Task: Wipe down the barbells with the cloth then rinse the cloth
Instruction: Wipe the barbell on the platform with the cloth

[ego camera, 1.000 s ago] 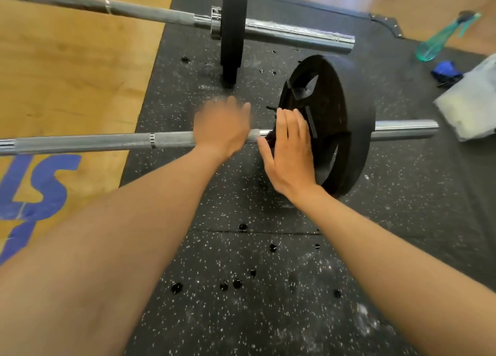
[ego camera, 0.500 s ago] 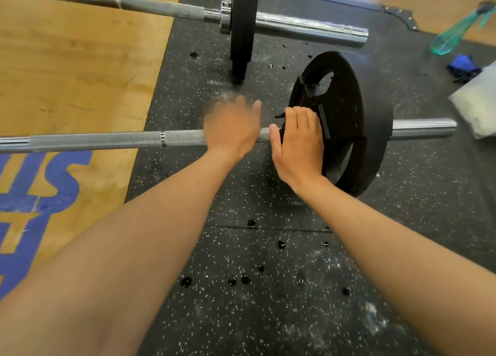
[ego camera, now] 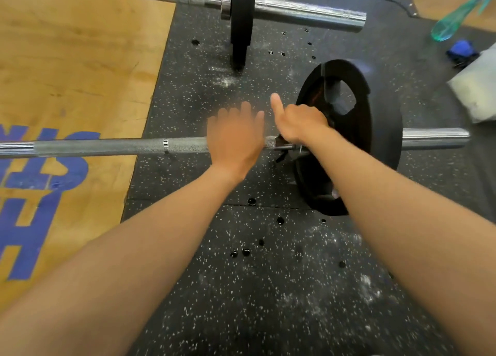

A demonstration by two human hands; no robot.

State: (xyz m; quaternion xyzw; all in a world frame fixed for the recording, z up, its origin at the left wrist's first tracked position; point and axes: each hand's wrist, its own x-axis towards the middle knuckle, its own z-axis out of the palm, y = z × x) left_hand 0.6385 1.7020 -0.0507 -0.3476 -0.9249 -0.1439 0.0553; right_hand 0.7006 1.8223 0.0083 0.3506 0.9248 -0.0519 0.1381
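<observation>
On a black speckled rubber gym mat [ego camera: 281, 288] laid beside a wooden floor [ego camera: 75, 60] with blue lettering, a person leans over the near grey steel barbell [ego camera: 107, 146], which lies across the mat with a thick black weight plate [ego camera: 381, 130] on its sleeve. The left hand [ego camera: 234, 138], blurred, lies flat over the knurled shaft, fingers straight, its grip released. The right hand [ego camera: 300, 122] is at the plate's inner face, fingers curled out of sight and thumb raised; what its grip grasps cannot be told. A second steel barbell [ego camera: 308, 13] with a thin black plate [ego camera: 241, 22] lies beyond. A green spray bottle [ego camera: 456, 17], a blue crumpled cloth [ego camera: 461, 49] and a whitish plastic bag [ego camera: 480, 87] lie at far right, well apart from both hands.
</observation>
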